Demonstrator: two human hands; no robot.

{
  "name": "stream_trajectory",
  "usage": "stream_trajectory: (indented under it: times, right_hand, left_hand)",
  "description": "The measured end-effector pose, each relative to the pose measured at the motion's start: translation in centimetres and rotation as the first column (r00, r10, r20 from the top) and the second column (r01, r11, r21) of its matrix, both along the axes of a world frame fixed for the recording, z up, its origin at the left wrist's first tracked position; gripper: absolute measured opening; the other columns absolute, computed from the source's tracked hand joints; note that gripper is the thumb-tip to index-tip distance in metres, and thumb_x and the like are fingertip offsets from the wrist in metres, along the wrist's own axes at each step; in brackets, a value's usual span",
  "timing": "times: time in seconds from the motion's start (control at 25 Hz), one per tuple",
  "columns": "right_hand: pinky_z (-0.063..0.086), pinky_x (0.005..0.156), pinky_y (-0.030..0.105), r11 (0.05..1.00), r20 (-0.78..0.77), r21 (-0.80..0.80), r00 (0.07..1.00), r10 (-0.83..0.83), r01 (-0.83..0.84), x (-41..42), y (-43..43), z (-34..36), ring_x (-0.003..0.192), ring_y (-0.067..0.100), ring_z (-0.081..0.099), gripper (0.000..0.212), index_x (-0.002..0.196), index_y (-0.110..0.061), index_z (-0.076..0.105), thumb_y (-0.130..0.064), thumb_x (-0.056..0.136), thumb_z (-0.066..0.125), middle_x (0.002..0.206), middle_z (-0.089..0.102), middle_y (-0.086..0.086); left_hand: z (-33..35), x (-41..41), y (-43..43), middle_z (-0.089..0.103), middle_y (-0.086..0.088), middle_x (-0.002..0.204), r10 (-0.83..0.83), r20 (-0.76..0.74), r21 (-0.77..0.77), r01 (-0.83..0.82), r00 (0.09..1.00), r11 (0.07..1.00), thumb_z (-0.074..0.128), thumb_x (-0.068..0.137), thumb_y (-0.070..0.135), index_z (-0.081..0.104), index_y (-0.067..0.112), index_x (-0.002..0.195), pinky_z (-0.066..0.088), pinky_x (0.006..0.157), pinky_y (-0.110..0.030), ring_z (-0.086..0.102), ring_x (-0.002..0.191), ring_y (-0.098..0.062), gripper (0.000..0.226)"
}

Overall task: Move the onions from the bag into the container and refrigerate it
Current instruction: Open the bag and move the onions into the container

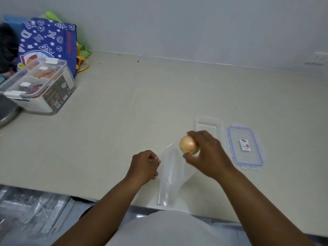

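Head view: the right hand (206, 153) holds one onion (188, 145) above the desk (106, 139), its fingers (192, 133) wrapped around the far and near sides of the bulb. The onion is round, pale golden-orange with a smooth, glossy skin and a greenish tint on its underside; slight motion blur softens its outline. It sits just over the open mouth of the bag (173, 176), a clear, thin plastic bag that lies on the desk and reaches to the near edge. The left hand (144, 166) is clenched on the bag's rim at the left, pinching the plastic between its fingers. Whether more onions lie inside the bag cannot be told. The container (209, 122), a clear rectangular box, stands open on the desk directly beyond the right hand and is partly hidden by it. Its lid (245, 146), clear with a blue seal line and a small label, lies flat just to the right of the container.
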State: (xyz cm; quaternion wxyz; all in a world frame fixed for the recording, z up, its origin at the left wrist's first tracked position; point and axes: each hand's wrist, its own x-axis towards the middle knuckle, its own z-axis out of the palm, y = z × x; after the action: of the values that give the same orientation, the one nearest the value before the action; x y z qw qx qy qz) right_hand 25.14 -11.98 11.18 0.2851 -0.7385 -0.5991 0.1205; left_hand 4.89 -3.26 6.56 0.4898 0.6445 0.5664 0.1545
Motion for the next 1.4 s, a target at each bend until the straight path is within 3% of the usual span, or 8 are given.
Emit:
stream_trajectory:
  times: [0.08,0.24,0.52,0.76,1.12,1.2,1.28,1.4]
  right_hand:
    - [0.042,0.089,0.026,0.982,-0.048,0.029,0.982,-0.185,0.186,2.9,1.3,-0.5,0.109,0.023,0.058,0.067,0.127,-0.020,0.056,-0.030,0.065,0.083,0.119,0.061,0.007]
    - [0.043,0.087,0.035,0.899,0.028,-0.208,0.921,-0.389,0.386,8.2,5.1,-3.8,0.113,0.034,0.053,0.064,0.131,-0.020,0.051,-0.032,0.074,0.077,0.124,0.057,0.015]
    - [0.039,0.067,0.033,0.797,0.119,-0.437,0.905,-0.408,0.417,11.5,8.9,-7.6,0.098,0.033,0.057,0.042,0.106,-0.014,0.056,-0.038,0.076,0.072,0.113,0.058,0.015]
    - [0.041,0.072,0.032,0.769,0.184,-0.494,0.914,-0.363,0.405,12.7,9.7,-9.0,0.107,0.034,0.057,0.049,0.125,-0.021,0.052,-0.035,0.081,0.068,0.122,0.054,0.013]
    - [0.044,0.074,0.033,0.741,0.208,-0.552,0.924,-0.321,0.382,12.4,10.5,-9.7,0.107,0.033,0.058,0.047,0.124,-0.020,0.053,-0.037,0.081,0.064,0.122,0.056,0.012]
    - [0.046,0.084,0.039,0.765,0.237,-0.507,0.918,-0.319,0.397,11.8,9.9,-9.0,0.116,0.036,0.051,0.055,0.131,-0.020,0.049,-0.043,0.083,0.064,0.126,0.052,0.014]
    - [0.045,0.094,0.042,0.875,0.231,-0.291,0.916,-0.329,0.387,10.3,8.9,-8.1,0.124,0.035,0.044,0.050,0.133,-0.018,0.050,-0.032,0.087,0.063,0.130,0.053,0.013]
    - [0.044,0.102,0.039,0.999,0.045,0.032,0.998,-0.037,0.036,7.1,6.6,-7.5,0.122,0.028,0.051,0.049,0.131,-0.017,0.056,-0.004,0.084,0.060,0.130,0.060,0.008]
  left_hand:
    - [0.0,0.0,-0.2,0.061,0.002,0.056,0.000,-0.001,-0.008,0.000,1.000,1.000,0.064,0.085,0.013,0.064,0.010,0.075,0.053,0.043,-0.024,0.067,0.044,-0.014,0.011]
    - [-0.1,-0.2,-0.7,0.062,0.002,0.058,-0.006,-0.012,-0.001,0.006,1.000,1.000,0.064,0.086,0.013,0.063,0.011,0.074,0.052,0.042,-0.023,0.067,0.044,-0.015,0.012]
    - [0.1,-0.3,-1.6,0.059,0.006,0.051,-0.010,-0.011,0.008,0.011,1.000,1.000,0.064,0.086,0.013,0.063,0.010,0.074,0.054,0.044,-0.025,0.067,0.045,-0.015,0.012]
    - [-0.1,0.0,-2.2,0.057,0.008,0.046,0.005,-0.004,-0.004,-0.005,1.000,1.000,0.065,0.086,0.011,0.063,0.010,0.073,0.053,0.042,-0.025,0.066,0.044,-0.015,0.013]
    - [0.0,0.4,-2.4,0.057,0.007,0.049,0.010,0.005,0.002,-0.010,1.000,1.000,0.064,0.086,0.010,0.063,0.007,0.076,0.055,0.044,-0.027,0.066,0.043,-0.015,0.011]
    - [-0.1,0.4,-2.4,0.057,0.007,0.048,0.006,0.008,0.003,-0.006,1.000,1.000,0.065,0.086,0.011,0.064,0.008,0.076,0.056,0.044,-0.027,0.066,0.044,-0.015,0.011]
    - [-0.2,0.4,-2.4,0.058,0.007,0.048,0.005,0.008,0.008,-0.005,1.000,1.000,0.065,0.085,0.012,0.064,0.008,0.076,0.055,0.044,-0.027,0.066,0.044,-0.015,0.010]
    - [-0.5,-0.1,-1.9,0.058,0.010,0.045,-0.007,0.000,0.025,0.007,1.000,1.000,0.065,0.085,0.015,0.066,0.011,0.075,0.051,0.042,-0.024,0.066,0.045,-0.013,0.010]
